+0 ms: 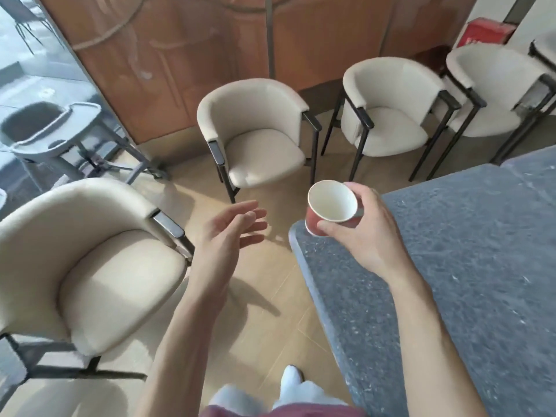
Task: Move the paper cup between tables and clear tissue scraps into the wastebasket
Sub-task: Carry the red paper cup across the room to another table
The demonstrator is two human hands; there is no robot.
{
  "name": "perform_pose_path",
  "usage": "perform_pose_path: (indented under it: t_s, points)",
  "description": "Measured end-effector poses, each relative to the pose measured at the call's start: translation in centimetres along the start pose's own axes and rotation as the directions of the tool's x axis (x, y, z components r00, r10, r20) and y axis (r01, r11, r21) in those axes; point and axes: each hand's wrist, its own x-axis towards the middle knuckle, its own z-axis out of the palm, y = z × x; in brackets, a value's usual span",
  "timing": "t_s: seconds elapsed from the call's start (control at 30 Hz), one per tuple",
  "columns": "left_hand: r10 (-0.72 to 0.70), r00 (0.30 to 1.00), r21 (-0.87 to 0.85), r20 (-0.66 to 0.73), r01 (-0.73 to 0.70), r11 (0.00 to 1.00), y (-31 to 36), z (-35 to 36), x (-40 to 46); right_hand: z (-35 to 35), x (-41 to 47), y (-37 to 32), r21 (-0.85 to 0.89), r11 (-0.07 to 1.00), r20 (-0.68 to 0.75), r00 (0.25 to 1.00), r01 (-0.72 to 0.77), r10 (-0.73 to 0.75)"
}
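A red paper cup [331, 206] with a white inside is empty and tilted toward me, held above the left corner of a grey speckled table [451, 281]. My right hand [367, 233] grips it, thumb on the near side and fingers round the far side. To the left of the cup, my left hand [228, 233] hangs over the floor with straight, relaxed fingers and holds nothing. No tissue scraps or wastebasket are in view.
Cream armchairs stand around: one near left [90, 260], one ahead [258, 136], two at the back right [388, 106]. A grey high chair [57, 130] is at far left, a wooden wall panel [180, 55] behind. Tan floor [270, 296] runs between chair and table.
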Motion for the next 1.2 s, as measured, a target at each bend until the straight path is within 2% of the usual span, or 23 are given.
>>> perform_pose_path:
  t_s: [0.1, 0.2, 0.43, 0.63, 0.77, 0.9, 1.07, 1.2]
  points:
    - [-0.06, 0.997, 0.024, 0.045, 0.059, 0.998, -0.7, 2.4, 4.7, -0.6, 3.7, 2.7, 0.022, 0.994, -0.139, 0.984, -0.106, 0.108]
    - [-0.117, 0.987, 0.093, 0.113, 0.107, 0.99, -1.7, 5.1, 9.6, 0.8, 6.1, 5.9, 0.044, 0.978, -0.201, 0.957, -0.206, 0.21]
    - [-0.265, 0.922, 0.278, 0.283, 0.186, 0.943, -6.0, 10.1, 21.7, 5.7, 10.9, 12.5, 0.008, 0.904, -0.29, 0.864, -0.427, 0.411]
    - [-0.398, 0.824, 0.463, 0.403, 0.191, 0.865, -9.7, 12.1, 28.6, 8.6, 13.1, 14.4, -0.074, 0.859, -0.309, 0.831, -0.506, 0.462]
    - [-0.467, 0.759, 0.54, 0.454, 0.183, 0.822, -11.2, 13.6, 30.7, 10.1, 12.8, 15.6, -0.161, 0.798, -0.284, 0.801, -0.581, 0.527]
    - [-0.533, 0.675, 0.627, 0.511, 0.131, 0.768, -12.9, 14.9, 31.1, 11.1, 11.6, 16.3, -0.149, 0.731, -0.215, 0.743, -0.666, 0.633]
    - [-0.604, 0.583, 0.699, 0.544, 0.084, 0.71, -14.2, 16.0, 30.8, 12.2, 11.6, 16.5, -0.119, 0.707, -0.313, 0.702, -0.697, 0.64]
    - [-0.626, 0.544, 0.739, 0.559, 0.016, 0.674, -14.5, 16.6, 30.7, 13.1, 12.2, 16.6, -0.098, 0.687, -0.343, 0.672, -0.72, 0.656]
